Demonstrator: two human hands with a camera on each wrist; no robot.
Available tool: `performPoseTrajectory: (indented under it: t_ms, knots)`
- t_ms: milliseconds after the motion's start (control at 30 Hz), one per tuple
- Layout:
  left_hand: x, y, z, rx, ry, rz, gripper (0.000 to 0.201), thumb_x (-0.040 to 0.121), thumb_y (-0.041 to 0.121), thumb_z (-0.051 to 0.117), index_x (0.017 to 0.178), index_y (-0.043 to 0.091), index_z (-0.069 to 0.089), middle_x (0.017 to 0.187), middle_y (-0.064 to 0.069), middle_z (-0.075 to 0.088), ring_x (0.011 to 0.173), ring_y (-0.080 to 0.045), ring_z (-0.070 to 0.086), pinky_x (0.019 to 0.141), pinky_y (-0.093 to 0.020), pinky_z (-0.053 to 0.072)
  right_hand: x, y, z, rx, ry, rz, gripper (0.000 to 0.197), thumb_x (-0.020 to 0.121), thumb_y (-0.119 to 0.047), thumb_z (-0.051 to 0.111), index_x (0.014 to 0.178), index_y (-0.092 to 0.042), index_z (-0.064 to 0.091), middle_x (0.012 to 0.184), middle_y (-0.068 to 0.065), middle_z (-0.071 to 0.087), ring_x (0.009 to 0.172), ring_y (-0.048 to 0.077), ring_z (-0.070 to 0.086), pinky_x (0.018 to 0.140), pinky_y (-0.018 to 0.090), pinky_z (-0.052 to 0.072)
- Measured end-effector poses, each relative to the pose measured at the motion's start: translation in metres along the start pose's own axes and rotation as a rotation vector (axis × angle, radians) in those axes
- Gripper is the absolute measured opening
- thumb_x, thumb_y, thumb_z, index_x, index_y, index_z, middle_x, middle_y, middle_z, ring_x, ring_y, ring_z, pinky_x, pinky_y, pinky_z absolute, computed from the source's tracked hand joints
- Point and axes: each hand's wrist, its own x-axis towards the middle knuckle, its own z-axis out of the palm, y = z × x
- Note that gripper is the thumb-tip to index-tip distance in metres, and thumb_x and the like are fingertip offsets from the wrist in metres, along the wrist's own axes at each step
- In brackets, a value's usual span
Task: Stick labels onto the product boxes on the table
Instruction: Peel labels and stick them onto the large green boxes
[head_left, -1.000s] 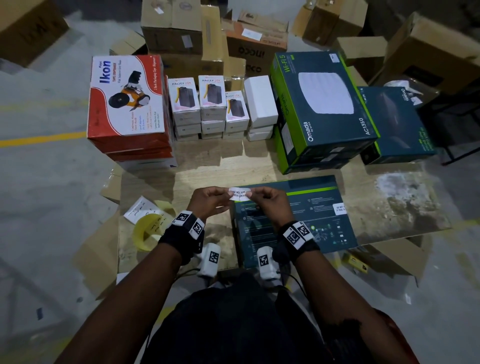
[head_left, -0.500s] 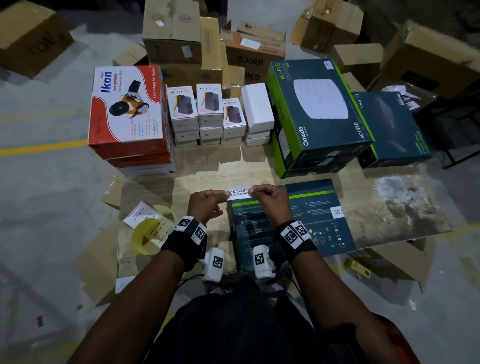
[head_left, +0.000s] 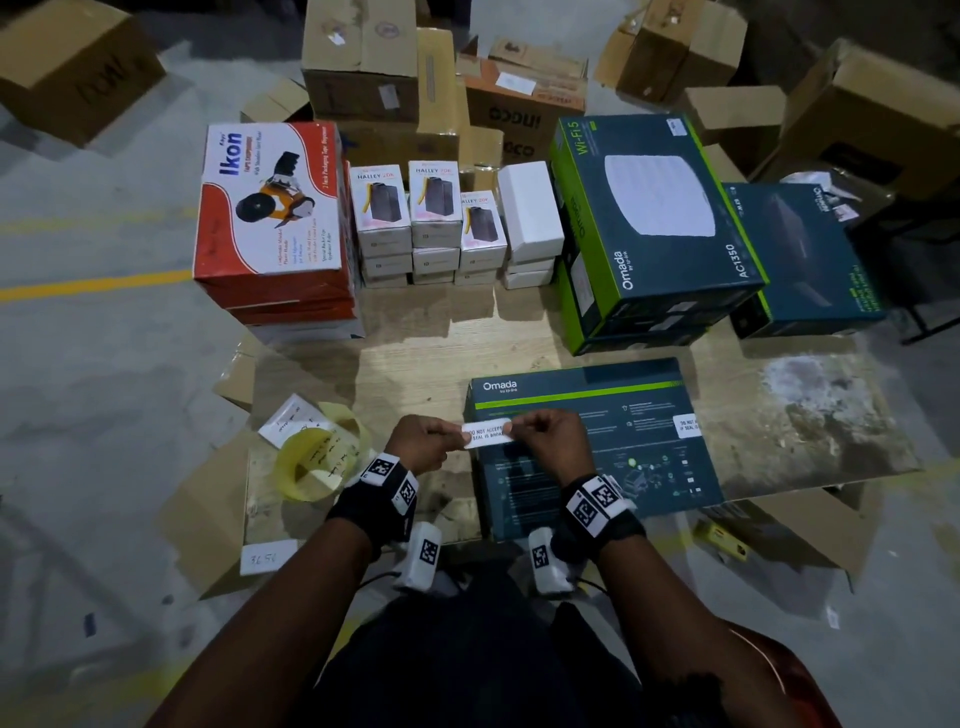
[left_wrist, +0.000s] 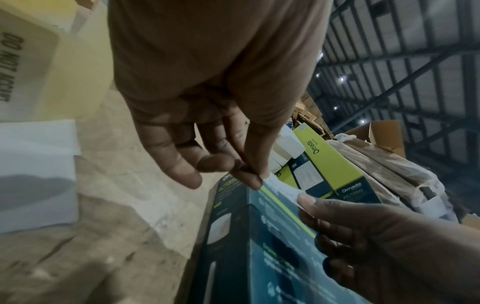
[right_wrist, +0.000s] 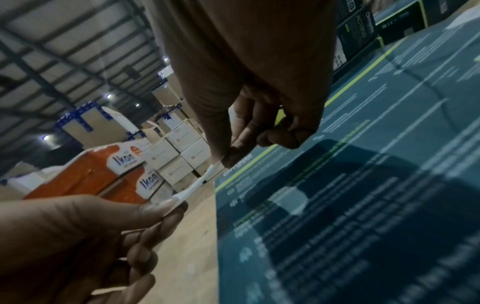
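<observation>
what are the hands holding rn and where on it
A white seal label, stretched between both hands: the left hand pinches its left end, the right hand its right end.

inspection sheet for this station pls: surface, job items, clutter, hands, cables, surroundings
Surface: wooden table, stained white patch at its right end.
Job's things: white seal label held above the left edge of the flat Omada box; another label already on that box's right edge.
Clutter: label roll and paper slip on the left; Ikon boxes, Halley boxes, stacked Omada boxes at the back.
Hands: left hand and right hand each pinch one end of the label.
Cables: thin dark leads under the wrist cameras.
Surroundings: cardboard cartons on a concrete floor.
</observation>
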Motion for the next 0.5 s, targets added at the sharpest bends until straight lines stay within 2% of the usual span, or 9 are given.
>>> performPoseTrajectory:
  t_ms: [67, 133, 200, 300, 367, 433, 500]
  knots:
    - [0.001, -0.011, 0.000, 0.039, -0.024, -0.030, 0.008, 0.080, 0.005, 0.080, 0.079, 0.010, 0.073, 0.064, -0.011, 0.063, 0.044, -0.011, 0.043, 0.038, -0.017, 0.034, -0.006, 0.010, 0.001, -0.063, -0.022, -0.013, 0.018, 0.079, -0.003, 0.082, 0.070, -0.014, 0.071, 0.072, 0.005, 0.072, 0.063, 0.011, 0.066, 0.069, 0.029, 0.056]
    - [0.002, -0.020, 0.002, 0.057, -0.042, -0.042, 0.009, 0.079, 0.006, 0.081, 0.078, 0.011, 0.074, 0.069, -0.014, 0.064, 0.041, -0.010, 0.043, 0.038, -0.017, 0.033, -0.011, 0.017, 0.003, -0.101, -0.018, -0.010, 0.024, 0.082, -0.005, 0.081, 0.067, -0.020, 0.069, 0.075, 0.006, 0.073, 0.070, 0.017, 0.068, 0.076, 0.036, 0.058]
    - [0.002, -0.027, 0.004, 0.069, -0.050, -0.049, 0.010, 0.078, 0.006, 0.082, 0.075, 0.012, 0.074, 0.072, -0.015, 0.065, 0.042, -0.011, 0.044, 0.038, -0.017, 0.033, -0.013, 0.021, 0.006, -0.160, 0.003, -0.032, 0.029, 0.084, -0.010, 0.080, 0.064, -0.026, 0.066, 0.075, 0.003, 0.073, 0.072, 0.018, 0.068, 0.077, 0.036, 0.057]
    - [0.005, -0.032, 0.004, 0.062, -0.046, -0.061, 0.015, 0.076, 0.006, 0.083, 0.069, 0.015, 0.074, 0.067, -0.013, 0.065, 0.046, -0.015, 0.045, 0.042, -0.019, 0.033, -0.016, 0.022, 0.011, -0.233, 0.026, -0.079, 0.026, 0.084, -0.014, 0.079, 0.065, -0.026, 0.066, 0.072, -0.003, 0.070, 0.066, 0.012, 0.064, 0.068, 0.025, 0.049]
    - [0.006, -0.034, 0.003, 0.062, -0.046, -0.064, 0.020, 0.076, 0.005, 0.083, 0.063, 0.019, 0.075, 0.063, -0.011, 0.065, 0.047, -0.015, 0.045, 0.043, -0.020, 0.032, -0.018, 0.020, 0.011, -0.257, 0.033, -0.091, 0.020, 0.084, -0.016, 0.079, 0.069, -0.024, 0.067, 0.070, -0.005, 0.069, 0.062, 0.008, 0.061, 0.066, 0.021, 0.043]
    - [0.008, -0.035, 0.002, 0.072, -0.043, -0.061, 0.022, 0.076, 0.006, 0.083, 0.062, 0.019, 0.074, 0.060, -0.008, 0.064, 0.046, -0.014, 0.045, 0.042, -0.019, 0.032, -0.018, 0.020, 0.011, -0.282, 0.022, -0.093, 0.019, 0.083, -0.016, 0.080, 0.070, -0.023, 0.067, 0.070, -0.005, 0.068, 0.061, 0.005, 0.061, 0.068, 0.021, 0.044]
    - [0.009, -0.037, 0.002, 0.086, -0.043, -0.059, 0.023, 0.077, 0.006, 0.082, 0.060, 0.020, 0.074, 0.059, -0.006, 0.063, 0.046, -0.013, 0.044, 0.041, -0.019, 0.031, -0.016, 0.022, 0.012, -0.306, 0.017, -0.106, 0.023, 0.082, -0.017, 0.080, 0.067, -0.027, 0.066, 0.069, -0.005, 0.069, 0.064, 0.012, 0.065, 0.075, 0.028, 0.050]
